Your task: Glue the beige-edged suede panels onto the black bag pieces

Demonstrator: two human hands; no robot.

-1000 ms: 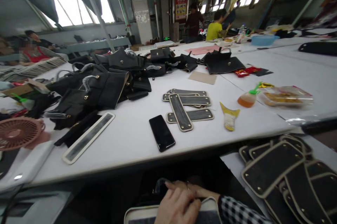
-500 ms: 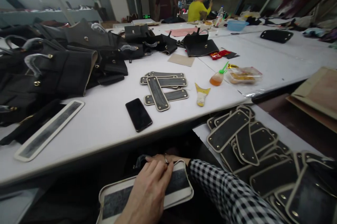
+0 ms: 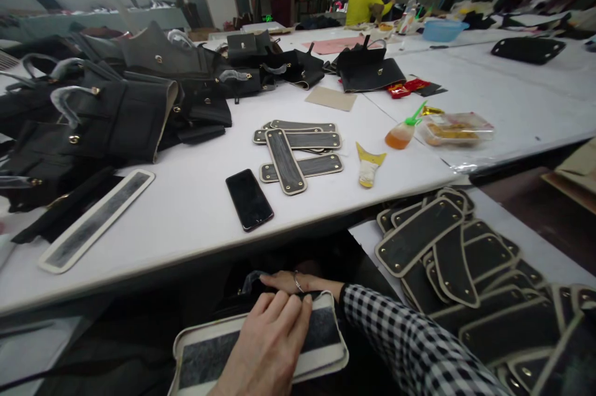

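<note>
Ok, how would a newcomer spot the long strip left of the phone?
Start at the near edge of the white table and find the black phone. Left of it, beside the heap of black bags, a long strip lies slantwise. Its broad pale border and lack of visible studs set it apart from the studded pieces beyond the phone.

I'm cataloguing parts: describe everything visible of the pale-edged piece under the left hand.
The pale-edged piece has rounded corners, a mottled dark-grey central strip and a cream border with raised rim, perhaps leather. It sits slanted in front of the white table. The left hand rests across its middle.
</note>
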